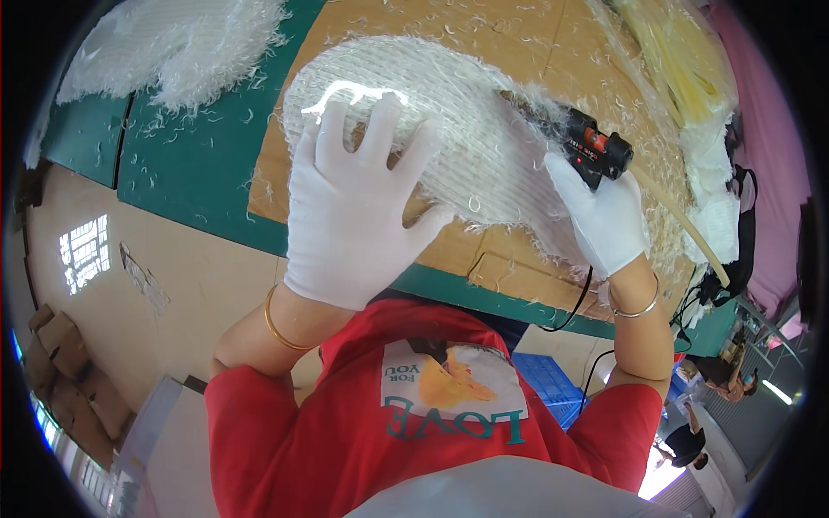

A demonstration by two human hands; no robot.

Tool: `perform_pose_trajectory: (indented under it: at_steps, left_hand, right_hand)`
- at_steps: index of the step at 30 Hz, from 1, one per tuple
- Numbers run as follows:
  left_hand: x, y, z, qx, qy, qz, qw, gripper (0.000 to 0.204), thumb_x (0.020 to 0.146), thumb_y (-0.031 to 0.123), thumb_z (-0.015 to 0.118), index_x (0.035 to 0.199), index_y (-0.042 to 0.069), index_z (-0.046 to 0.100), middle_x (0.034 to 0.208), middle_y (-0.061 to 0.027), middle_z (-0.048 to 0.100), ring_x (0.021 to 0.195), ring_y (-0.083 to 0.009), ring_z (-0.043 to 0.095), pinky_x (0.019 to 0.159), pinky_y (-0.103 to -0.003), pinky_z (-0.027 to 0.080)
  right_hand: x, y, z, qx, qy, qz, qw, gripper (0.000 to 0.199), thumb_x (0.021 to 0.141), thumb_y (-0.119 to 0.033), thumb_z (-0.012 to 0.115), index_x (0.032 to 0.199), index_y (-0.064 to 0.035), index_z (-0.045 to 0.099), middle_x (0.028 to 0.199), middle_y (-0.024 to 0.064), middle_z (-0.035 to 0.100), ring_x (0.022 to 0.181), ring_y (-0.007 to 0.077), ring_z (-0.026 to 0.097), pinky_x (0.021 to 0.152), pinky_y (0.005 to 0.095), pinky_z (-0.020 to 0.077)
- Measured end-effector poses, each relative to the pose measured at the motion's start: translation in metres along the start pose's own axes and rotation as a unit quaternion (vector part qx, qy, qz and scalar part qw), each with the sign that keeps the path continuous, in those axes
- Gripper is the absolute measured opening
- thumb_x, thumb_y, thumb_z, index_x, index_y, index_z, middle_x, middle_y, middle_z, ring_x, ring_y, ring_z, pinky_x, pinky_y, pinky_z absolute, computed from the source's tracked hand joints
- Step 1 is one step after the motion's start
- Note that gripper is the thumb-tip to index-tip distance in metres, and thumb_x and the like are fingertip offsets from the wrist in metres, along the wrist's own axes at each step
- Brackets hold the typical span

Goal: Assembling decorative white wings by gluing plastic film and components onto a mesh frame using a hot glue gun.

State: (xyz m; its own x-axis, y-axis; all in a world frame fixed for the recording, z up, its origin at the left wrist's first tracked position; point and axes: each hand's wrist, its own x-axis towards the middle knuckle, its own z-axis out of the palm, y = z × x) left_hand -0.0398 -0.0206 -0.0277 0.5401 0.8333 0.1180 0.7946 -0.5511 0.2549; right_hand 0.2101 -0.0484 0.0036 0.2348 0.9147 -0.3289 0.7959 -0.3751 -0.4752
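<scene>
The right hand [607, 220], in a white cotton glove, is closed around the handle of a black hot-glue gun with a red trigger [594, 147], its nozzle pointing into the edge of a white feather-covered woven wing panel [484, 129]. The left hand [350, 211], also in a white glove, grips nothing: its fingers are spread apart and the palm lies flat on the near part of the panel, pressing it down.

Nearest the body are a gold bangle [281, 332] on the left wrist and a thin silver bangle [637, 311] on the right, above the sleeves of a red printed t-shirt [449, 414]. A black power cord [580, 298] drops from the gun past the table's near edge. The panel rests on a brown cardboard sheet [518, 259], which lies on a green table top [190, 173]. A pale translucent glue stick [682, 220] juts from the back of the gun. Further off, a second heap of white feathers [173, 47] sits at the table's far left, and clear bags of yellowish and white material [682, 60] lie at the far right.

As I judge it, hot glue could drip onto the glove or string across the feathers if the nozzle lingers, and the cord could snag on the table edge and tug the gun aside.

The nozzle tip is buried in feathers, so where it touches cannot be made out. The right hand's fingers hide the handle, and whether the trigger is being squeezed cannot be told. The panel's far right end is blurred against the bags.
</scene>
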Motion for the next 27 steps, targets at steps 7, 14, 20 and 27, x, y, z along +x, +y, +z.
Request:
perform_pose_trajectory:
  at_steps: [7,14,20,27]
  left_hand:
    - [0.0,0.001,0.0,-0.018,0.014,0.011,1.0,0.067,0.077,0.041,0.079,0.136,0.016,0.06,0.138,-0.0153,0.054,0.118,-0.0476,0.05,0.096,-0.055,0.047]
    - [0.0,0.01,0.007,0.008,0.018,-0.018,1.0,0.066,0.077,0.04,0.08,0.135,0.017,0.061,0.14,-0.0154,0.052,0.119,-0.0477,0.049,0.099,-0.057,0.045]
    - [0.001,0.01,0.007,-0.003,0.002,-0.028,1.0,0.066,0.077,0.039,0.08,0.136,0.019,0.06,0.142,-0.0152,0.051,0.122,-0.0489,0.047,0.101,-0.058,0.043]
    - [0.001,0.012,0.007,-0.002,0.012,-0.03,0.999,0.066,0.077,0.039,0.08,0.137,0.019,0.061,0.142,-0.0157,0.051,0.123,-0.0504,0.047,0.101,-0.058,0.044]
  right_hand:
    - [-0.007,-0.012,-0.019,0.055,0.005,0.043,0.998,0.036,0.091,-0.033,0.075,0.109,-0.0019,0.074,0.084,0.0039,0.07,0.072,0.0106,0.06,0.07,0.0292,0.0501]
    - [0.016,-0.005,-0.003,0.04,-0.004,-0.038,0.998,0.033,0.092,-0.032,0.074,0.105,-0.001,0.074,0.08,0.0024,0.068,0.07,0.0087,0.059,0.065,0.0284,0.0491]
    - [0.017,0.0,-0.006,0.04,-0.012,-0.031,0.999,0.033,0.093,-0.03,0.073,0.106,-0.0002,0.072,0.079,0.0026,0.068,0.069,0.01,0.057,0.066,0.0296,0.0482]
    - [0.005,-0.005,-0.013,0.052,0.009,0.026,0.998,0.034,0.092,-0.032,0.074,0.102,0.0004,0.072,0.08,0.0044,0.068,0.072,0.0114,0.057,0.07,0.0297,0.0484]
